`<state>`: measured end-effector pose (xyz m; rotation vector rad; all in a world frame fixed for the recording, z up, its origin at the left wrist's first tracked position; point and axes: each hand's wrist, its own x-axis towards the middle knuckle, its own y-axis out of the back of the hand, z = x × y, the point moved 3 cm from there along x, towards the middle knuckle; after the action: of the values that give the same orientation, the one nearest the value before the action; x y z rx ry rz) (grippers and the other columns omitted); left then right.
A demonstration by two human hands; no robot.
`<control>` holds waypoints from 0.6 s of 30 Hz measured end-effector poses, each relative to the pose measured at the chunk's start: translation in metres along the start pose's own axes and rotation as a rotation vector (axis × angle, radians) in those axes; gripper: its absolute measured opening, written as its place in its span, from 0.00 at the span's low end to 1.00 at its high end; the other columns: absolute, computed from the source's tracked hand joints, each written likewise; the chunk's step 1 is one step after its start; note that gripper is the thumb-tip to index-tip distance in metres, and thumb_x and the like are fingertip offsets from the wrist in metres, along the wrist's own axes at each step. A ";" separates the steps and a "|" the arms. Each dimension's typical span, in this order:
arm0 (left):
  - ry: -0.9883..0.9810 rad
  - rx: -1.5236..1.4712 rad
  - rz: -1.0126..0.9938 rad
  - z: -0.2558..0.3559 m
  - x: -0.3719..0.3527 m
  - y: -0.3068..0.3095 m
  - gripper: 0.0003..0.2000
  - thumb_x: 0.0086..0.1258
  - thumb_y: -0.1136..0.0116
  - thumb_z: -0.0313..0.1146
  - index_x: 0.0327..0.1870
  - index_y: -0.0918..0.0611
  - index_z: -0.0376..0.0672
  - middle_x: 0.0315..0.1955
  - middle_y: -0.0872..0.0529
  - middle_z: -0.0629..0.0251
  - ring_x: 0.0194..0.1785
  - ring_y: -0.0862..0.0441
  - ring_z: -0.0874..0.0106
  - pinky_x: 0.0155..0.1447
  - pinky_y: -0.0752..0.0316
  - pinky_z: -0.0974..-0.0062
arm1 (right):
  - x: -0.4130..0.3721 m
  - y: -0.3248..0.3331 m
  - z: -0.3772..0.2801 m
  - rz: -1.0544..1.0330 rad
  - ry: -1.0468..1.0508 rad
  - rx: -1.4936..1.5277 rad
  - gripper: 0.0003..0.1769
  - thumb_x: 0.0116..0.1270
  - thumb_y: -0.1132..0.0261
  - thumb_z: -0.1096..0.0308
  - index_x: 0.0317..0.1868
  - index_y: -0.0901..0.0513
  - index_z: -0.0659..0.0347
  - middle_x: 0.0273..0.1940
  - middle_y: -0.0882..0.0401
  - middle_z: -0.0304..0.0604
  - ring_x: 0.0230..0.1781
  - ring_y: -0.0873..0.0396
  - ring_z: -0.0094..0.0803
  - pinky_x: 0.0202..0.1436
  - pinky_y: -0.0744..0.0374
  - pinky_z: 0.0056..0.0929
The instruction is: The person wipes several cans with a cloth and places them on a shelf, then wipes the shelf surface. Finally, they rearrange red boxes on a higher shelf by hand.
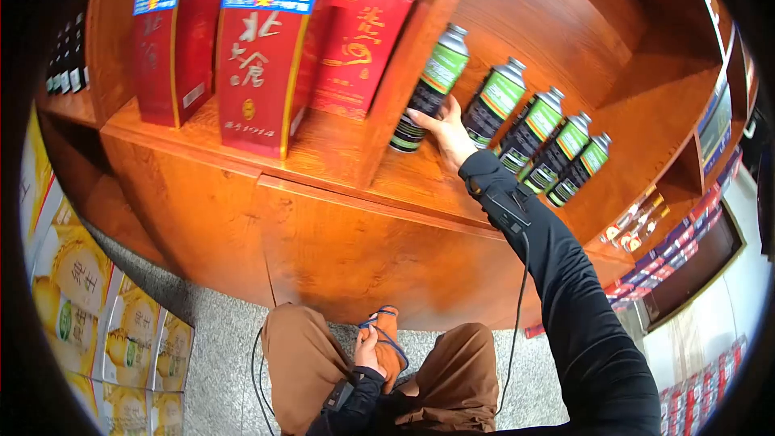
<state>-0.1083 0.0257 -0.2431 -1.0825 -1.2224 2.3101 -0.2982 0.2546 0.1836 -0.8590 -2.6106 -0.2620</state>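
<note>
My right hand [449, 134] reaches onto the wooden shelf and grips the leftmost metal bottle [440, 73], which has a green and black label and a silver neck. Its thumb lies across the label, while the other fingers are mostly hidden behind. Several similar bottles [494, 102] stand in a row to the right of that hand. Low between the knees, my left hand [369, 349] is closed on an orange cloth [389, 329] with blue edging.
Red gift boxes [257, 73] stand in the compartment left of the wooden divider [412, 73]. Yellow printed cartons [129, 331] are stacked on the floor at left. Wooden cabinet doors [371, 258] lie below the shelf. Small packages [638, 222] fill shelves at right.
</note>
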 end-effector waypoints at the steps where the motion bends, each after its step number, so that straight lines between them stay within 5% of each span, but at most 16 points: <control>1: -0.017 -0.034 -0.075 -0.001 0.001 0.000 0.16 0.78 0.41 0.40 0.61 0.22 0.46 0.52 0.15 0.63 0.51 0.15 0.65 0.55 0.19 0.62 | 0.005 -0.006 0.002 -0.089 0.039 0.080 0.61 0.55 0.18 0.68 0.77 0.54 0.68 0.71 0.35 0.56 0.72 0.35 0.42 0.77 0.37 0.42; 10: 0.001 -0.047 -0.087 -0.006 0.008 0.008 0.18 0.75 0.37 0.41 0.60 0.21 0.44 0.52 0.17 0.66 0.55 0.21 0.70 0.59 0.25 0.69 | -0.023 -0.004 -0.014 -0.148 0.134 -0.035 0.36 0.54 0.18 0.69 0.58 0.30 0.63 0.50 0.20 0.42 0.53 0.21 0.31 0.61 0.22 0.35; 16: -0.056 -0.018 -0.114 0.007 0.004 0.002 0.16 0.78 0.40 0.39 0.62 0.21 0.45 0.55 0.16 0.64 0.57 0.19 0.68 0.62 0.25 0.67 | -0.155 0.036 -0.066 -0.173 -0.060 0.247 0.29 0.64 0.29 0.76 0.64 0.30 0.59 0.52 0.19 0.39 0.53 0.19 0.29 0.61 0.20 0.35; 18: -0.093 0.002 -0.164 0.009 0.005 0.003 0.17 0.80 0.46 0.40 0.65 0.24 0.46 0.57 0.16 0.59 0.56 0.17 0.61 0.58 0.20 0.59 | -0.212 0.061 -0.078 -0.149 -0.166 0.256 0.31 0.65 0.30 0.77 0.67 0.31 0.60 0.54 0.19 0.41 0.55 0.19 0.31 0.63 0.22 0.37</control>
<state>-0.1179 0.0213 -0.2450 -0.8484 -1.2917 2.2568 -0.0812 0.1672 0.1717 -0.6230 -2.7856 0.1084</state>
